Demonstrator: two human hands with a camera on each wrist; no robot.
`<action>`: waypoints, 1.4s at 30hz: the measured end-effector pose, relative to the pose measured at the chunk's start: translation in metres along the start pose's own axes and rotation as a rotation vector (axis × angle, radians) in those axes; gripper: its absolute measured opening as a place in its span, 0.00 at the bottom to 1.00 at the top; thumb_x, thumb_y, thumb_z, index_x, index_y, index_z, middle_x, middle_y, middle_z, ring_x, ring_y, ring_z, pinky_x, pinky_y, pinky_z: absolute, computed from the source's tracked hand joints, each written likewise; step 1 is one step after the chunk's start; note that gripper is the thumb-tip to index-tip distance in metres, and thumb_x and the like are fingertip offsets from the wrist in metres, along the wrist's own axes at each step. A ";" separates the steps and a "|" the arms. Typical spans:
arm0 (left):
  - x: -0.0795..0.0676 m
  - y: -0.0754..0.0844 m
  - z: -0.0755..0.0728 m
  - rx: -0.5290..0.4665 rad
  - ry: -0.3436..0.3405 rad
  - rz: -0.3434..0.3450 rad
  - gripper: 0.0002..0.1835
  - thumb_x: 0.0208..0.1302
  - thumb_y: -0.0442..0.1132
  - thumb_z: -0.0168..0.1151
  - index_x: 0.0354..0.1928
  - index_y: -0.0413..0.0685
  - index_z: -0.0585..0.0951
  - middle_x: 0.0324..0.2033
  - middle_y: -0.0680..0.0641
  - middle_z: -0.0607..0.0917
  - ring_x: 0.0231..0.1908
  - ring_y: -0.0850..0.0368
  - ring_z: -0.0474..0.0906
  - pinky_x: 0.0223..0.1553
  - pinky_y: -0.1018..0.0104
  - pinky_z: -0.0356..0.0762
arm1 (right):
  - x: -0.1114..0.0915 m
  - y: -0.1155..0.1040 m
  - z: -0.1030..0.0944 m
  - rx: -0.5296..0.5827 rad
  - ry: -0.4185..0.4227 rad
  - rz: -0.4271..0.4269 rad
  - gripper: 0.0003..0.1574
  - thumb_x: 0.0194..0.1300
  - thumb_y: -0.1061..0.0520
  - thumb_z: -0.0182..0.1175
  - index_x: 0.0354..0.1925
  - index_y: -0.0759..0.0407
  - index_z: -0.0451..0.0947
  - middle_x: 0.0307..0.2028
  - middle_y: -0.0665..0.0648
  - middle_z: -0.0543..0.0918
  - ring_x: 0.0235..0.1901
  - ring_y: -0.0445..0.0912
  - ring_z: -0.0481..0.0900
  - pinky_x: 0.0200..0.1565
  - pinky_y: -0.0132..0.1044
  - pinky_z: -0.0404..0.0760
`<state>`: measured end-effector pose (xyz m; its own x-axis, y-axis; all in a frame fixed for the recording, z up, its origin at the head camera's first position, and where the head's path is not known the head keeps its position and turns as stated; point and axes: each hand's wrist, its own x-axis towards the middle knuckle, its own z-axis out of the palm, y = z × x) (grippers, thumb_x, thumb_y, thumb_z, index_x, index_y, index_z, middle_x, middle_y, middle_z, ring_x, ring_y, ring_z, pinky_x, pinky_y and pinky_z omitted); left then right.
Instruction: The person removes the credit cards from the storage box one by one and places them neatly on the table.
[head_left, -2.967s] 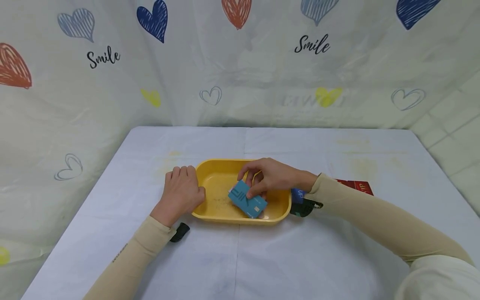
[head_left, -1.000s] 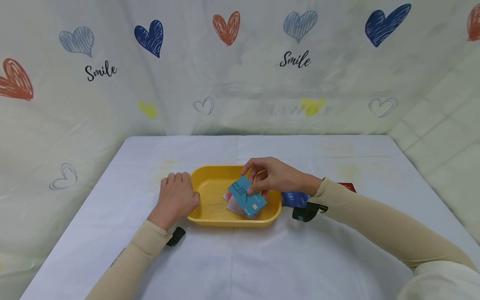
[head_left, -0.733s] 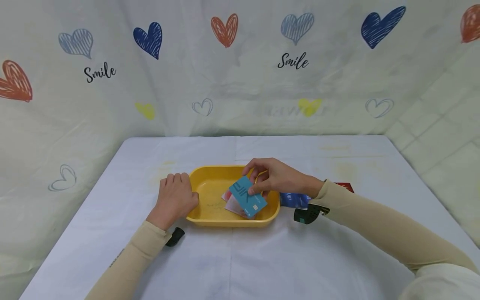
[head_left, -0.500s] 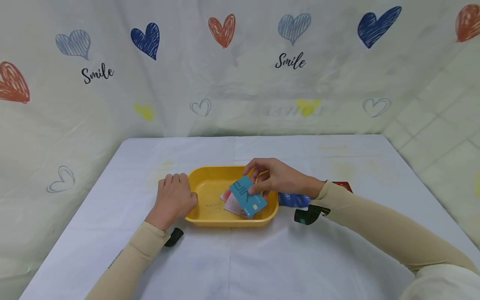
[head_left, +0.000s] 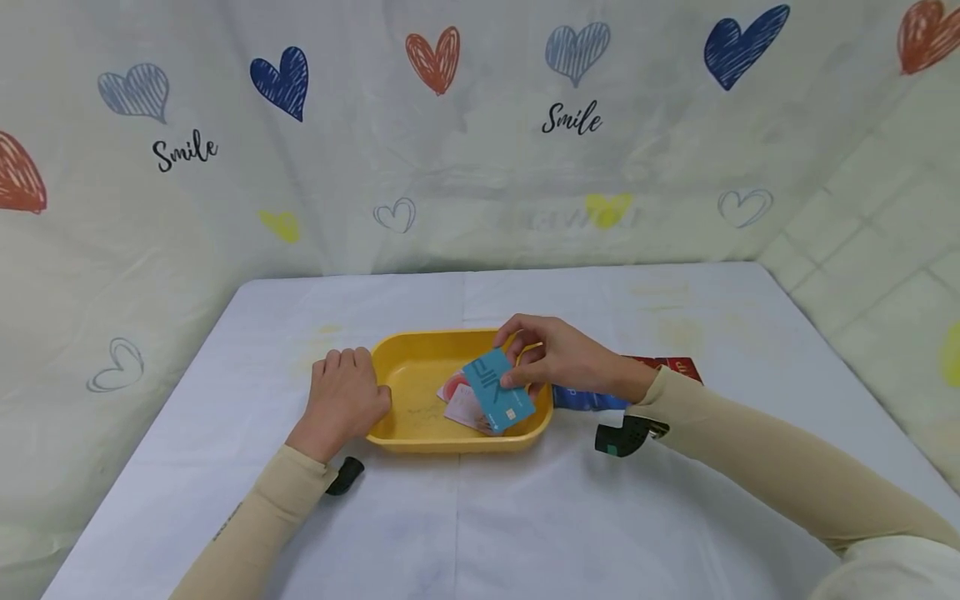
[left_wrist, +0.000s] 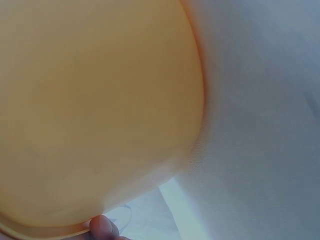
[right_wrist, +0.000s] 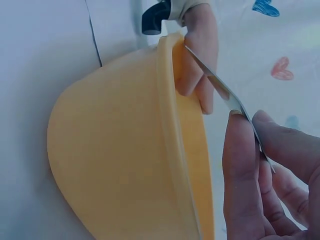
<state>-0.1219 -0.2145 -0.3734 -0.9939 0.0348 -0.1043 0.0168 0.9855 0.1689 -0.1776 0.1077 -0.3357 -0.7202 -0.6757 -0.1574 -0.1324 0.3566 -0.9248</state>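
A yellow plastic basin [head_left: 412,446] sits on the white-covered table. My left hand [head_left: 348,400] grips its left rim; the left wrist view shows the outer wall of the basin [left_wrist: 110,110] and a fingertip at its rim. Above the right half of the basin, my right hand [head_left: 558,354] pinches a blue chip card [head_left: 491,396] between thumb and fingers. That card [right_wrist: 220,87] appears nearly edge-on in the right wrist view. Beneath it in the basin lie pinkish pieces that look like cards or notes [head_left: 462,406], partly hidden.
Right of the basin lie a blue card-like piece [head_left: 588,400] and a red one [head_left: 678,367], both partly hidden by the right arm. A dark wrist device [head_left: 626,435] hangs under the right wrist, another [head_left: 345,477] under the left. A heart-printed sheet [head_left: 480,167] hangs behind the table.
The blue card has risen and shifted right relative to the basin, uncovering more of the pinkish pieces. The left hand stays on the rim. The head view has tilted up slightly.
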 end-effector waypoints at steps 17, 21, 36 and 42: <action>0.000 0.002 0.000 -0.005 -0.004 0.001 0.12 0.66 0.42 0.48 0.37 0.38 0.67 0.31 0.41 0.70 0.40 0.42 0.62 0.46 0.50 0.58 | -0.010 0.008 -0.002 0.031 0.065 0.026 0.30 0.62 0.55 0.74 0.58 0.54 0.72 0.43 0.59 0.77 0.32 0.51 0.84 0.35 0.41 0.89; 0.000 0.002 -0.001 -0.007 -0.004 0.004 0.12 0.66 0.42 0.48 0.36 0.38 0.67 0.31 0.41 0.70 0.40 0.42 0.62 0.46 0.49 0.58 | -0.013 0.010 -0.003 0.063 0.073 0.026 0.30 0.62 0.55 0.74 0.58 0.55 0.72 0.43 0.60 0.76 0.31 0.50 0.83 0.35 0.41 0.89; 0.000 0.003 -0.001 -0.009 -0.008 0.004 0.12 0.66 0.42 0.48 0.37 0.37 0.67 0.32 0.40 0.70 0.40 0.41 0.63 0.47 0.49 0.59 | -0.022 0.016 -0.004 0.113 0.125 0.063 0.31 0.62 0.57 0.74 0.59 0.56 0.72 0.45 0.60 0.76 0.33 0.51 0.85 0.37 0.43 0.90; 0.001 0.002 0.001 -0.006 -0.007 0.001 0.13 0.66 0.43 0.48 0.38 0.37 0.67 0.32 0.40 0.70 0.41 0.41 0.62 0.47 0.48 0.58 | -0.028 0.021 -0.006 0.129 0.153 0.069 0.31 0.62 0.57 0.73 0.59 0.56 0.71 0.44 0.60 0.77 0.31 0.51 0.86 0.37 0.43 0.90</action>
<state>-0.1224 -0.2121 -0.3737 -0.9932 0.0369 -0.1106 0.0170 0.9844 0.1750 -0.1642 0.1374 -0.3484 -0.8209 -0.5432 -0.1763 0.0018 0.3063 -0.9519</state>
